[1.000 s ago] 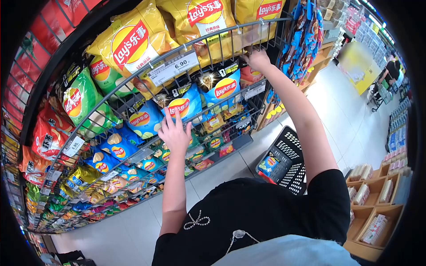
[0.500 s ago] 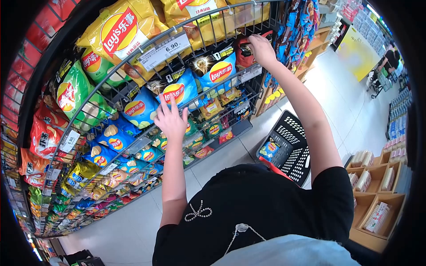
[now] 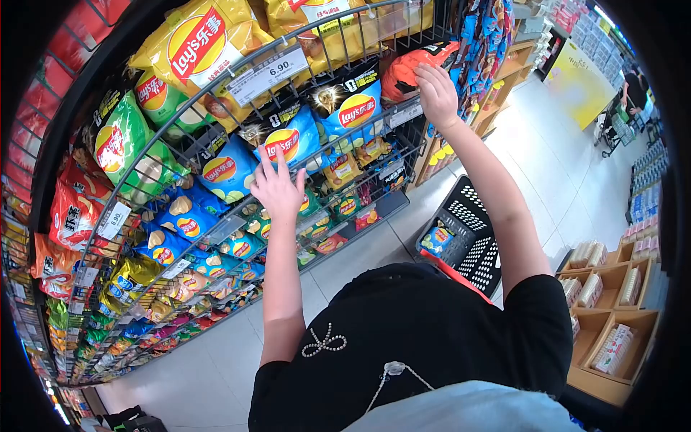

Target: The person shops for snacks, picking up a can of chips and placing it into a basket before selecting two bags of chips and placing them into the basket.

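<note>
At the right end of the wire shelf, my right hand (image 3: 437, 97) is closed on the top of an orange-red chip bag (image 3: 402, 75). The bag leans up out of its slot, and its lower part sits behind the wire rail. My left hand (image 3: 279, 191) is open, its fingers spread against the front rail just below a blue Lay's chip bag (image 3: 291, 140). Another blue Lay's bag (image 3: 354, 115) stands between my two hands. Left of my left hand is a further blue bag (image 3: 229, 173).
Yellow Lay's bags (image 3: 201, 47) fill the shelf above, behind a 6.90 price tag (image 3: 270, 74). A black shopping basket (image 3: 461, 229) holding a blue chip bag (image 3: 437, 239) is on the floor. Wooden bins (image 3: 612, 317) stand at right; a person with a cart (image 3: 619, 133) is farther off.
My right hand has drawn the orange-red bag upward, and more of it shows above the rail. My left hand has stayed almost in place.
</note>
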The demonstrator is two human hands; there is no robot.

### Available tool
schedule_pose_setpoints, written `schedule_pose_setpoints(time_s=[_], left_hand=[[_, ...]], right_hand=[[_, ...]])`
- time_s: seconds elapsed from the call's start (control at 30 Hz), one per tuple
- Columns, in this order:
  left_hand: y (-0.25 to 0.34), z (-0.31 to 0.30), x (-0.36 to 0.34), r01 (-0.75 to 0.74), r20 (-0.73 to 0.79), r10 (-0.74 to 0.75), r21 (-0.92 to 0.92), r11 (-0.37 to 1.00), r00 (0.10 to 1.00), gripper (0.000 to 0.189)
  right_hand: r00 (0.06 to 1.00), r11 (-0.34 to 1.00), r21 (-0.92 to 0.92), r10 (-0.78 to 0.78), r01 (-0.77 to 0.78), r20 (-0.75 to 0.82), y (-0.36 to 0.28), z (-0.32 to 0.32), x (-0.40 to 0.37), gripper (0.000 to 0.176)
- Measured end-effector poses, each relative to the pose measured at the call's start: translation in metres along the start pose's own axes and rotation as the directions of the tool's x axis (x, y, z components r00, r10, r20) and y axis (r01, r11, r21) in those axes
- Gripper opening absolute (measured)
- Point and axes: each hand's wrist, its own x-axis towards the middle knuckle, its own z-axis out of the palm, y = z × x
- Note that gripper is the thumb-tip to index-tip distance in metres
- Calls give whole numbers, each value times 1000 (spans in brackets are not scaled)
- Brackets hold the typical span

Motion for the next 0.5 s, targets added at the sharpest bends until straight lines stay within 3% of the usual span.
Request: schedule_pose_setpoints(time_s=[0.1,0.3,0.37,0.43,0.5], left_hand=[[1,-2,0,-1,20,1,-6,1000,1000,70],[25,-25,-15,80,-32,-98,-363,929,995,85],[45,-40,-27,107,30,-110,-583,805,993,90],[62,-61,-34,108,120,-11,-843,528,993,96],[73,-74,-43,93,144,93,-904,417,985,98]], right_hand=[[999,998,-35,-43,42,-32,-6,-19,12,15],[974,999,-17,-30,27,-223,-20,-68,34,11],[983,992,-124,2,-25,-184,-37,-99,50,9],[990,986,-104,126,-133,-64,-55,-124,62,11],[981,986,-51,162,-158,103,-79,-146,71,14]])
